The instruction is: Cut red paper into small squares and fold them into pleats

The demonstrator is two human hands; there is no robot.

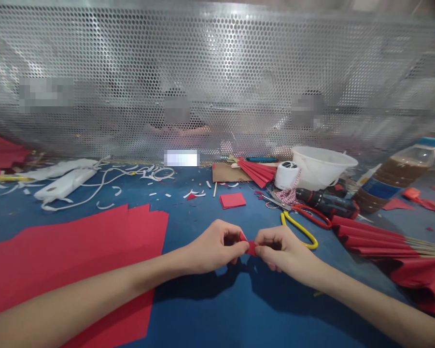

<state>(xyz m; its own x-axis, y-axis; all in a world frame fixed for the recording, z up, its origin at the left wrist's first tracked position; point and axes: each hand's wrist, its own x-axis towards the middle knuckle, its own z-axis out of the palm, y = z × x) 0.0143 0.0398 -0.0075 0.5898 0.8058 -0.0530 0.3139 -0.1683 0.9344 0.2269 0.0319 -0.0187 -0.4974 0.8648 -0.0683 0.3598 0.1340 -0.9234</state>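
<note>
My left hand [212, 246] and my right hand [280, 247] meet above the blue table [210, 309], both pinched on a small red paper piece [249, 245] held between their fingertips. Most of the piece is hidden by my fingers. A small stack of red paper squares [232, 200] lies just beyond the hands. Yellow-handled scissors [300, 227] lie right beside my right hand.
Large red paper sheets [76, 251] cover the left of the table. Folded red fans [380, 239] lie at right, more [258, 171] at the back. A white bowl [324, 166], string spool [287, 175], drill [328, 202], brown bottle [394, 181], white scraps [94, 186] and a perforated metal screen [217, 77] stand behind.
</note>
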